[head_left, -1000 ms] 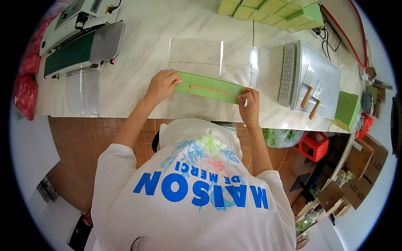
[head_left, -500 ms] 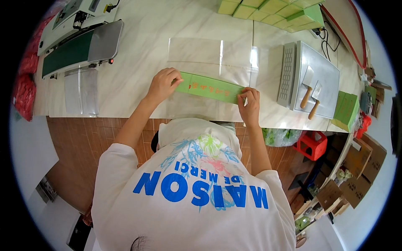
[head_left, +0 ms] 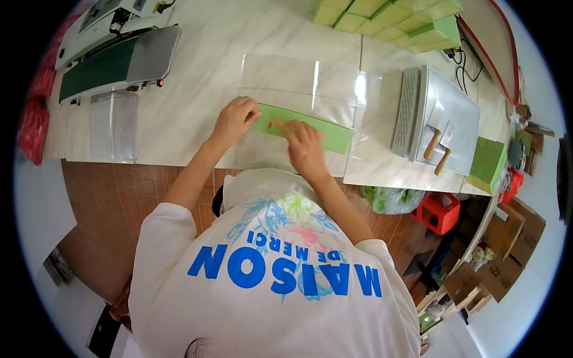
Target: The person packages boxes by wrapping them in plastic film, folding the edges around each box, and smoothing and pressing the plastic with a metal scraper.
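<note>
A long, narrow green box (head_left: pixel 337 135) with reddish-orange marks lies slightly slanted near the table's front edge. At its left end, my left hand (head_left: pixel 237 118) has thumb and fingers pinched together. My right hand (head_left: pixel 307 148) is over the middle of the box, its blurred fingers pointing left and covering most of the marks. Clear plastic film (head_left: pixel 277 70) spreads on the table behind the box, and its edges also show around the box. Whether the film wraps the box, I cannot tell.
A machine with a green belt (head_left: pixel 98 70) stands at the left, a clear plastic stack (head_left: pixel 113 126) before it. On the right, a metal box (head_left: pixel 456 110) carries two wooden-handled scrapers (head_left: pixel 436 134). Several green boxes (head_left: pixel 388 21) are stacked at the back; more green boxes (head_left: pixel 486 164) sit far right.
My right hand has left the box's right end and moved left to its middle. My left hand stays at the left end. The camera view has shifted slightly.
</note>
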Available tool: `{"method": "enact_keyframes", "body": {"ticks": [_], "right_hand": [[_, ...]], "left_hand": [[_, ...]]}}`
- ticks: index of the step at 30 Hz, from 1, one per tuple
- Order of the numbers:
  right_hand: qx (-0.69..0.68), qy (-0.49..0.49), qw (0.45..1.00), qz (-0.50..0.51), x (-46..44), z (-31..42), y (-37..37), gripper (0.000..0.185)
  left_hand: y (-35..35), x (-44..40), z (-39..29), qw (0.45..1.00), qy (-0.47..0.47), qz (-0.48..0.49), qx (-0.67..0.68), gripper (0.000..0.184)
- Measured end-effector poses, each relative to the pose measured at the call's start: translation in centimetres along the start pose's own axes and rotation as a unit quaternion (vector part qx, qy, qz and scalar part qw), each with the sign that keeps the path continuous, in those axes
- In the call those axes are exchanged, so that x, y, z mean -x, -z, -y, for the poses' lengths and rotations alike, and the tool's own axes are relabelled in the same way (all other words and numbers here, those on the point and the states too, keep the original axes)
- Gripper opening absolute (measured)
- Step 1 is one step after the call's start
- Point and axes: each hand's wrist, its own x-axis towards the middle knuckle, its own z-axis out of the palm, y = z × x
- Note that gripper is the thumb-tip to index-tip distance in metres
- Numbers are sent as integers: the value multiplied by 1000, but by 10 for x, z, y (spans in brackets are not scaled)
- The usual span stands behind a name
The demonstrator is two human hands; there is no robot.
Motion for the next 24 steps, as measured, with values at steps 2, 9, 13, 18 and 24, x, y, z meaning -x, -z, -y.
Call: {"method": "enact_keyframes", "body": {"ticks": [2, 9, 13, 18, 24], "right_hand": [[36, 7, 999, 22, -5, 11, -18, 53], [92, -1, 996, 12, -18, 13, -28, 50], [75, -20, 997, 7, -24, 14, -28, 47], [76, -34, 996, 28, -27, 11, -27, 40], [-76, -92, 990, -73, -25, -24, 14, 35]], "left_hand": [[-1, 2, 1, 1000, -13, -6, 1, 19], [-5, 0, 2, 999, 32, -1, -24, 16], [-7, -6, -11, 993, -4, -23, -112, 23], [-10, -2, -20, 992, 16, 54, -109, 32], [-12, -14, -25, 993, 64, 44, -86, 20]]}}
